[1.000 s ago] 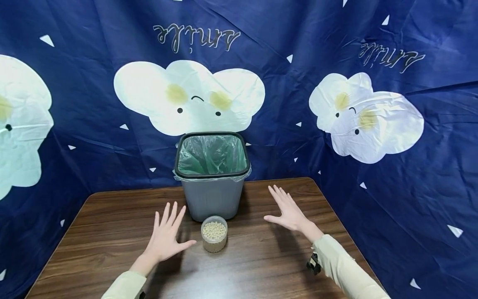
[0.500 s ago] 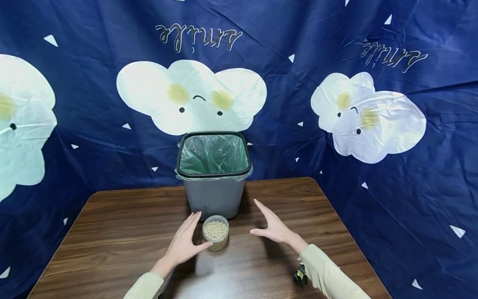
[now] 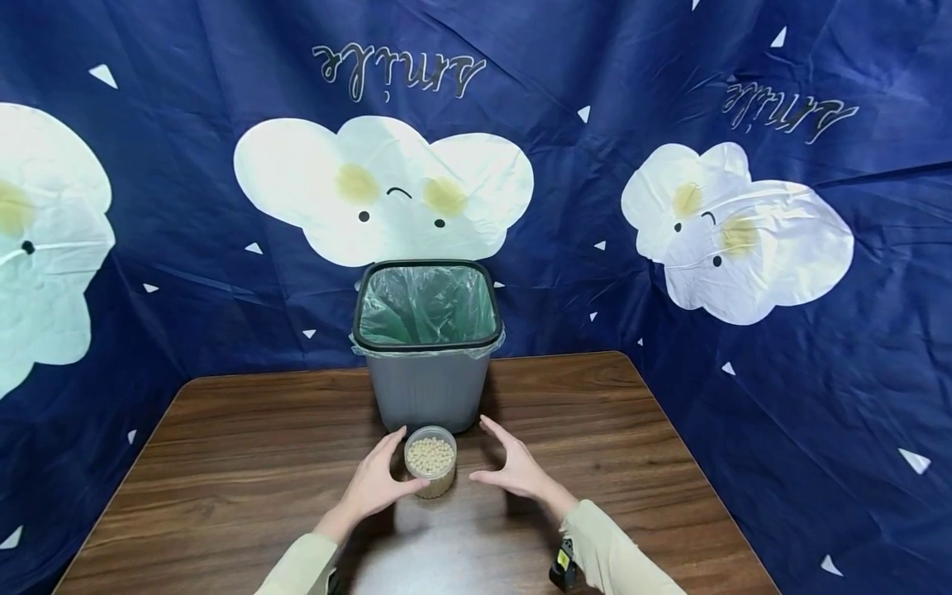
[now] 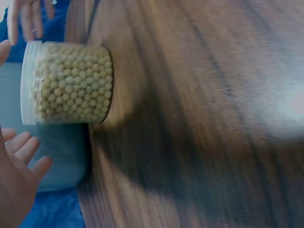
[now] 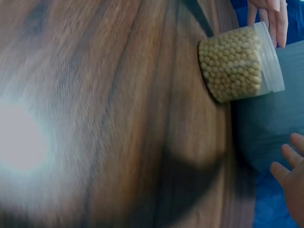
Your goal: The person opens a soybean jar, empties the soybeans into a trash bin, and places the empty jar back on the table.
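A clear plastic jar (image 3: 431, 460) full of small round pale beans or beads stands upright on the wooden table; its see-through side shows the contents in the left wrist view (image 4: 73, 83) and the right wrist view. My left hand (image 3: 375, 479) is close at the jar's left side, thumb in front of it and fingers reaching toward its back, cupped but not wrapped round it. To the right, my right hand (image 3: 515, 469) faces the jar with thumb and fingers spread apart, a gap showing between hand and jar.
Directly behind the jar stands a grey bin (image 3: 427, 388) with a black rim and a green-looking plastic liner. Blue cloth (image 3: 565, 198) printed with white clouds hangs behind and beside the brown wooden table (image 3: 245, 463).
Both hands have moved inward toward the jar, the left from its left and the right from farther right. Their spread fingers have drawn into cupped shapes. The jar stays in place.
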### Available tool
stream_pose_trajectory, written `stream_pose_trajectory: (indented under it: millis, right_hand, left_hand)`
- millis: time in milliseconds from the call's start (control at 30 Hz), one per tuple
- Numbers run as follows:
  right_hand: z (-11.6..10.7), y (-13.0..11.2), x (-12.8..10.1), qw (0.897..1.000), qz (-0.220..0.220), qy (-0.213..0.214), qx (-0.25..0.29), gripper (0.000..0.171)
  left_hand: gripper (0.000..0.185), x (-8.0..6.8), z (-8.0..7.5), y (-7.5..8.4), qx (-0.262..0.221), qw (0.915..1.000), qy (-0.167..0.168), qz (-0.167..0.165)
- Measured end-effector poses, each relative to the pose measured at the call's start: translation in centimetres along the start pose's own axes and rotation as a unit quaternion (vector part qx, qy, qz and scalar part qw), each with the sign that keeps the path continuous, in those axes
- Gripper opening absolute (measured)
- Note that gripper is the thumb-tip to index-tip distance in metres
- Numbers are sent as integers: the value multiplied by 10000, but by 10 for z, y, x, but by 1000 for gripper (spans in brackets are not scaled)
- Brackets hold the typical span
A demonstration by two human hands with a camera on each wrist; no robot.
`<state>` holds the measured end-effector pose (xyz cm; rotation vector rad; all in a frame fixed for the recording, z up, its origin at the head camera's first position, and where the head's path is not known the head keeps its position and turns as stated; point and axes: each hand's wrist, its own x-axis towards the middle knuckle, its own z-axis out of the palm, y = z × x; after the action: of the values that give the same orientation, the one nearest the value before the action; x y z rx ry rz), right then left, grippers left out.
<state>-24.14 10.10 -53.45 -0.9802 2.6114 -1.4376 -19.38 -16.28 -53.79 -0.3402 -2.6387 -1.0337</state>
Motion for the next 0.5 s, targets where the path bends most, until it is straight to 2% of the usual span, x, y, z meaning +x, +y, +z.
stream_pose_trajectory:
  millis: [100,200,333,500]
  right_hand:
    - [13,7,3,9997,40,-108,199,84]
    - [25,8,5,9976,87,-214,660,81]
    - [32,-4,9,9894,259,-268,1406,77]
    - [37,-18,13,9863,323,-404,1567,71]
  left_hand:
    - [89,5,-1,-3,-169,9997,-134,-146]
    - [87,10,-2,-4,-366,9982,-352,-328]
    - [87,14,-2,-4,-497,9953,-664,-508]
    - [86,18,1,-6,-684,9939,-700,-501]
